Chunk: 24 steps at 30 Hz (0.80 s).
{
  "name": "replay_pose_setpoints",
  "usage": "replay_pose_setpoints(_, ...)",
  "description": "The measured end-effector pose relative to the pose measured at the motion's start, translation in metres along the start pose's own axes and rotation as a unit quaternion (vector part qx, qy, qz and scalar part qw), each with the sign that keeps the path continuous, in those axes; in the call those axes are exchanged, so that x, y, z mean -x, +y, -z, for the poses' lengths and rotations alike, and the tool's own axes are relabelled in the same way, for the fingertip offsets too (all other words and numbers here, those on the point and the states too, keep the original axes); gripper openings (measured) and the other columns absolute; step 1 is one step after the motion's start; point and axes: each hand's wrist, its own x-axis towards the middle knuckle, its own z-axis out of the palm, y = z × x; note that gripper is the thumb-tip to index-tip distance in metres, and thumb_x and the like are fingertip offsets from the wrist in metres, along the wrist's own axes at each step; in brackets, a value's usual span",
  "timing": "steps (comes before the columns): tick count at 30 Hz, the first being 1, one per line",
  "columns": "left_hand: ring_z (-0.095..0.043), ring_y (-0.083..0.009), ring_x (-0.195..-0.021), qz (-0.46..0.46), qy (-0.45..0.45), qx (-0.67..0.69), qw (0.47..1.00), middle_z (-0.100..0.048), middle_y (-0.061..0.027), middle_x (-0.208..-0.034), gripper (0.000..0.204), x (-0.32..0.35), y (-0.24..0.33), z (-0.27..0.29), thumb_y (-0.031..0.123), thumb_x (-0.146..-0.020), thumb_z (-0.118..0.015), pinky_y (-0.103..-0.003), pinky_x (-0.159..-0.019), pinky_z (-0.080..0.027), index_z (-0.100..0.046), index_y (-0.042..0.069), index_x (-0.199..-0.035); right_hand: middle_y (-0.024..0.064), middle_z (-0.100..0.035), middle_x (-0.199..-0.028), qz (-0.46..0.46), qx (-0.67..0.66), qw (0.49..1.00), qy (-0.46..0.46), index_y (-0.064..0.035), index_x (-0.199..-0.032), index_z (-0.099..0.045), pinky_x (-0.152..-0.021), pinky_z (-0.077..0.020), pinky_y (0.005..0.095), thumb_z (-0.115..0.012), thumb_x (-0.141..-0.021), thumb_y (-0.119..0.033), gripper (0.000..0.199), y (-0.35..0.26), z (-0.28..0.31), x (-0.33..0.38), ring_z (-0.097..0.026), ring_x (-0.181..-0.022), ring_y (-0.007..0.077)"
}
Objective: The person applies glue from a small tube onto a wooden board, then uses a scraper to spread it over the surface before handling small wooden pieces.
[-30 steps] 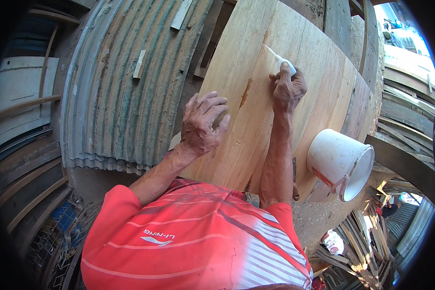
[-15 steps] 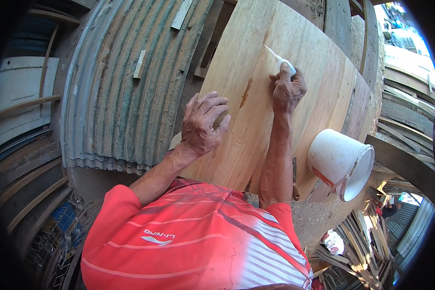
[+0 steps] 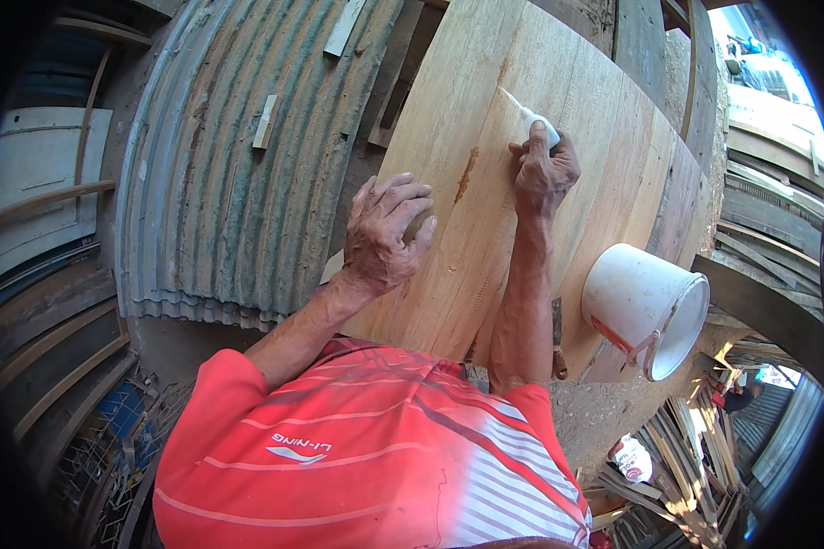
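Observation:
A small white squeeze bottle [image 3: 541,131] with a long thin nozzle is gripped in my right hand [image 3: 547,176], the thumb pressed on its side. Its nozzle points up and to the left, over a wide wooden panel [image 3: 595,137] made of joined planks. I cannot tell whether the tip touches the wood. My left hand [image 3: 389,233] hovers or rests at the panel's left edge, fingers spread and slightly curled, holding nothing. Between the two hands a dark brown streak [image 3: 467,176] marks the wood, with a fainter mark near the nozzle tip.
On the panel's near right lies a white plastic bucket [image 3: 636,297], tipped with its mouth to the right. A dark-bladed tool [image 3: 559,352] is beside my right forearm. Corrugated metal sheets [image 3: 238,183] cover the left, bearing small wood offcuts [image 3: 265,123]. Scrap wood [image 3: 696,457] is piled at lower right.
Almost nothing differs. The right hand with the squeeze bottle has shifted very slightly; the left hand stays in place.

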Motion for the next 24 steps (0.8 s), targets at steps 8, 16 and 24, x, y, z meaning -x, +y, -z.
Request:
replay_pose_setpoints(8,-0.059,-0.028,-0.13,0.002,-0.002,0.0,1.0,-0.069,-0.0054,-0.122,0.022,0.0005,-0.0006,0.0001,0.015,-0.087,-0.073,-0.051,-0.116,-0.037,-0.071,0.01,-0.108,0.0061,-0.068,-0.08,-0.003,0.004,1.0,-0.002,0.0031,-0.103,-0.069,-0.057,-0.0511,0.0254,-0.065,-0.103,-0.026,0.03,-0.001,-0.0004,0.0006,-0.069,-0.066,0.0121)
replay_pose_setpoints(16,-0.059,-0.0283,-0.13,-0.001,-0.001,0.002,1.0,-0.069,-0.0052,-0.122,0.022,-0.0001,-0.0003,0.0006,0.014,-0.086,-0.074,-0.051,-0.116,-0.037,-0.071,0.01,-0.108,0.0059,-0.068,-0.079,0.01,0.02,1.0,-0.002,0.0028,-0.104,-0.07,-0.058,-0.0516,0.0266,-0.065,-0.103,-0.027,0.03,-0.0025,-0.0004,0.0014,-0.069,-0.067,0.0127)
replay_pose_setpoints(24,-0.058,-0.0282,-0.13,0.001,0.003,0.006,1.0,-0.069,-0.005,-0.122,0.022,0.0023,-0.0022,0.0013,0.014,-0.086,-0.074,-0.051,-0.116,-0.036,-0.071,0.01,-0.108,0.0059,-0.068,-0.079,0.0,0.016,1.0,-0.002,0.0034,-0.105,-0.07,-0.058,-0.0504,0.0258,-0.065,-0.103,-0.027,0.031,-0.0051,-0.0007,0.0091,-0.068,-0.067,0.0123)
